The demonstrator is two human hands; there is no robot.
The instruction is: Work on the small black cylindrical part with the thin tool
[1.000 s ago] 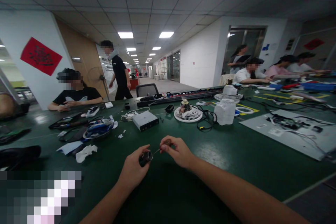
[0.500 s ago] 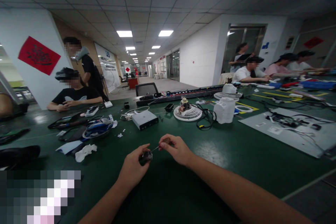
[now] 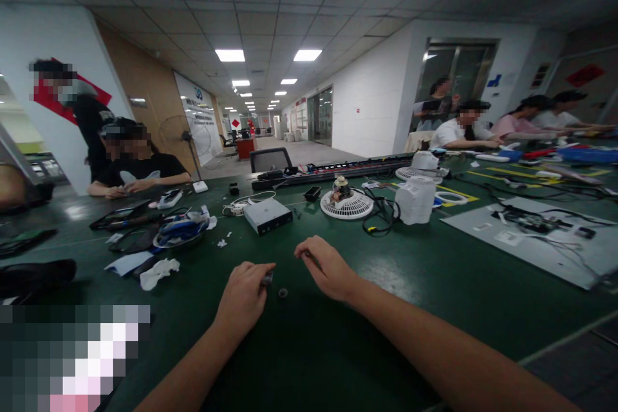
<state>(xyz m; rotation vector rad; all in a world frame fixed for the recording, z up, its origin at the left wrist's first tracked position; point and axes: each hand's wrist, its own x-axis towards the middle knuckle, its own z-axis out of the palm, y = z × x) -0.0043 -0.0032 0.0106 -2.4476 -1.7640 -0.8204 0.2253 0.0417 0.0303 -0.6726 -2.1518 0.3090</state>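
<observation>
My left hand (image 3: 243, 293) is closed round a small metallic, cylinder-shaped part (image 3: 267, 278), most of which the fingers cover. Just right of it, a small dark round piece (image 3: 282, 293) shows against the green table; whether it rests there or is in the air I cannot tell. My right hand (image 3: 329, 270) is held up and apart from both, above the table, with its fingers curled inward. A brownish bit shows by the fingertips, but what they hold is hidden.
Beyond my hands lie a silver disc drive (image 3: 268, 214), a white fan grille (image 3: 346, 206) with a motor, and a white housing (image 3: 415, 199). A grey panel (image 3: 531, 238) with cables is right. Crumpled white tissue (image 3: 159, 273) lies left. Several people sit or stand around.
The thin screwdriver shaft that my right hand held against the round part no longer shows. My hands have moved apart. The small round piece now appears separate between them.
</observation>
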